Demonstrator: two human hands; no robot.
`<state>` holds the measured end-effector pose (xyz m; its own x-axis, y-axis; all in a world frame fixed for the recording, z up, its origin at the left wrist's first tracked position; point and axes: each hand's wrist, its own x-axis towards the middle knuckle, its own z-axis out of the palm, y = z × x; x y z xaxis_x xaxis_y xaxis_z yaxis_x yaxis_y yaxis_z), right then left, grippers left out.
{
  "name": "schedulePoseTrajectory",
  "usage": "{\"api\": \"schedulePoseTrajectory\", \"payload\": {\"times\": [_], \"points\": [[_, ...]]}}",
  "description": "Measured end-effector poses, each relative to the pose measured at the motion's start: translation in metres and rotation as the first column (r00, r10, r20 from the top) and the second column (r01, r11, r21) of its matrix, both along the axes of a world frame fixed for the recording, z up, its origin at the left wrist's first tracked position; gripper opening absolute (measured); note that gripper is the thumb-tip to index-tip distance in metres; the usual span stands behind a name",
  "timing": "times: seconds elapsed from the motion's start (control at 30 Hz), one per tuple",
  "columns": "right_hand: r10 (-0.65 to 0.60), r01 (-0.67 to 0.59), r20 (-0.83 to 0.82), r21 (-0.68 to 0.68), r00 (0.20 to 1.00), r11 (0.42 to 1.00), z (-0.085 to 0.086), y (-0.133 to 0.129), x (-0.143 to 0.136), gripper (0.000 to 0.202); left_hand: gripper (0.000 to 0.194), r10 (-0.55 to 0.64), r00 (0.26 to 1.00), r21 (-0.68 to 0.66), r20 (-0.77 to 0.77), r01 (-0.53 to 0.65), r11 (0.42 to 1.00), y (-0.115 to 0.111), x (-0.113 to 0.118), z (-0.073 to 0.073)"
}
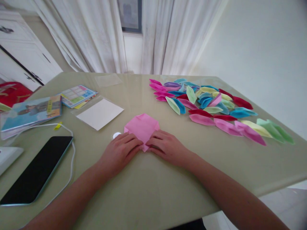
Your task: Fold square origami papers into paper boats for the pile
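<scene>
A sheet of pink folding paper (142, 126) lies on the table in front of me, its corners partly folded and its near point toward me. My left hand (122, 147) is closed on the paper's lower left edge, thumb and fingers pinching close to that point. On the lower right edge, my right hand (169, 147) pinches the paper the same way, its fingertips almost meeting the left ones. The fingers hide part of the folds. A small white round object (116, 135) sits just beyond my left hand, partly covered by it.
Many folded paper pieces (205, 101) in several colours spread over the table's right side. On the left lie a black-screened phone (38, 169), a white cable (73, 156), a booklet (33, 110), printed cards (78, 95) and a white card in a clear sleeve (102, 113).
</scene>
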<state>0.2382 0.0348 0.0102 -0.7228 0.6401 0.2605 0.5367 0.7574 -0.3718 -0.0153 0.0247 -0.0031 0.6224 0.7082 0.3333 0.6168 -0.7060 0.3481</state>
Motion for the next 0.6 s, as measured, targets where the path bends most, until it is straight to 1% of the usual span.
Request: {"api": "schedulePoseTrajectory", "payload": {"times": [0.1,0.17,0.27,0.43,0.5,0.6], "points": [[-0.019,0.019,-0.002,0.019,1.0,1.0,-0.001,-0.001,-0.001,0.021,0.022,-0.04,0.999,-0.023,-0.004,0.039,0.999,0.001,-0.003,0.002],[-0.016,0.016,0.0,0.006,1.0,1.0,0.0,-0.001,0.0,0.022,0.022,-0.052,0.999,-0.032,-0.015,0.051,0.998,0.001,-0.003,0.002],[0.022,-0.021,0.008,-0.032,1.0,0.999,0.004,0.0,0.004,0.021,0.025,-0.029,0.999,-0.049,-0.023,0.028,0.998,0.001,-0.002,0.003],[0.084,-0.082,0.062,-0.027,0.995,0.996,0.012,0.001,0.011,0.023,0.018,0.041,0.999,-0.078,-0.018,-0.042,0.996,-0.002,0.0,0.003],[0.092,-0.092,0.09,-0.011,0.992,0.996,0.014,0.001,0.012,0.021,0.017,0.056,0.998,-0.062,-0.012,-0.057,0.996,-0.003,0.0,0.003],[0.083,-0.084,0.103,0.011,0.991,0.996,0.015,-0.001,0.012,0.018,0.016,0.03,0.999,0.009,-0.029,-0.029,1.0,-0.003,0.001,0.002]]}}
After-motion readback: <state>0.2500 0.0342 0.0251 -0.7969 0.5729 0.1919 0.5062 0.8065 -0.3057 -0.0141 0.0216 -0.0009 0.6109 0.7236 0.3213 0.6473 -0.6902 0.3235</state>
